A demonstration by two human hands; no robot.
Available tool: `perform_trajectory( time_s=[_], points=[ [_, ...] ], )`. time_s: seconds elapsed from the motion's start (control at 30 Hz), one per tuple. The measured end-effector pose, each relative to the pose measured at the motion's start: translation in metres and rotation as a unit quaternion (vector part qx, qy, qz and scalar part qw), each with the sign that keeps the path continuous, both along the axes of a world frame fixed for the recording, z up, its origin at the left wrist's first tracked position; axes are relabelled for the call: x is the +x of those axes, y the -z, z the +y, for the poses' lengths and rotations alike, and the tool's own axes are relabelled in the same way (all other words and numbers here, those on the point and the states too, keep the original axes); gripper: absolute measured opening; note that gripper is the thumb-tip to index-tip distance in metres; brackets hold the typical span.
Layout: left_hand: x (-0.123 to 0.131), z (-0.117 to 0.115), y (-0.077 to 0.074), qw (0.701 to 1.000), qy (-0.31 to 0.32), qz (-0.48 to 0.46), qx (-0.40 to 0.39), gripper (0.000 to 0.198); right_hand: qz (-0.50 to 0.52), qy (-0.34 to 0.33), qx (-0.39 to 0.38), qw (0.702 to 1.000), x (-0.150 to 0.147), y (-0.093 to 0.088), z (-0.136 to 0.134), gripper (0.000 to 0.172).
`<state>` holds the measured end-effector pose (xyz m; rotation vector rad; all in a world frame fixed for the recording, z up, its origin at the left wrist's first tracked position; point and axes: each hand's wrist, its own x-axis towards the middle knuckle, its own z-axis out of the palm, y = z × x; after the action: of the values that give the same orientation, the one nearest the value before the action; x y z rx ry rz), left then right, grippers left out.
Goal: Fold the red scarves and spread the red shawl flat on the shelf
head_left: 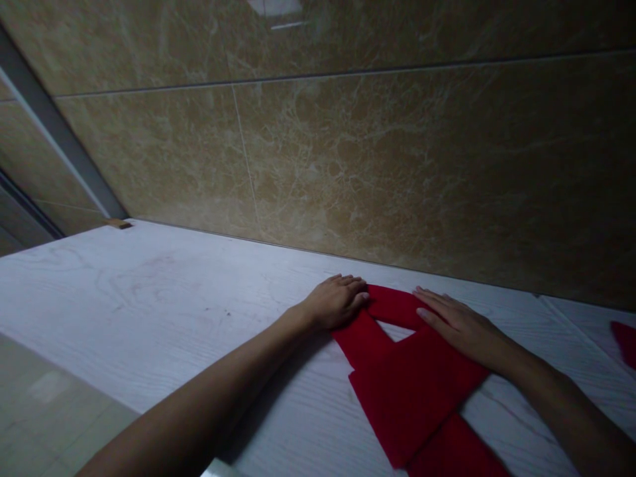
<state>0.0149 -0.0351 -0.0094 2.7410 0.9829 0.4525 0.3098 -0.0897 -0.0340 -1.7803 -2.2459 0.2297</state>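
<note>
A long red scarf-like strip of cloth (412, 391) lies folded on the white wood-grain table, its bands crossing and overlapping around a small gap where the tabletop shows. My left hand (340, 301) rests on the upper left corner of the fold, fingers extended and lying flat. On the upper right corner, my right hand (450, 324) lies flat with its fingers stretched out and the thumb a little apart. Between the two hands runs the top band of the cloth. Its lower end passes out of view at the bottom edge.
The white table (163, 285) runs along a brown marble-tiled wall (348, 152). A small wooden block (118, 223) sits at its far left corner. Another piece of red cloth (625, 343) shows at the right edge. Pale floor (44, 411) lies beyond the table's left edge.
</note>
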Motion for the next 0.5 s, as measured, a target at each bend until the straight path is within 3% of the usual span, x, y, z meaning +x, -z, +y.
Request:
perform_trajectory(
  time_s=[0.5],
  points=[
    [0.0002, 0.0044, 0.0049, 1.000, -0.005, 0.003, 0.006, 0.043, -0.018, 0.014, -0.039, 0.999, -0.0050, -0.0066, -0.0025, 0.072]
  ],
)
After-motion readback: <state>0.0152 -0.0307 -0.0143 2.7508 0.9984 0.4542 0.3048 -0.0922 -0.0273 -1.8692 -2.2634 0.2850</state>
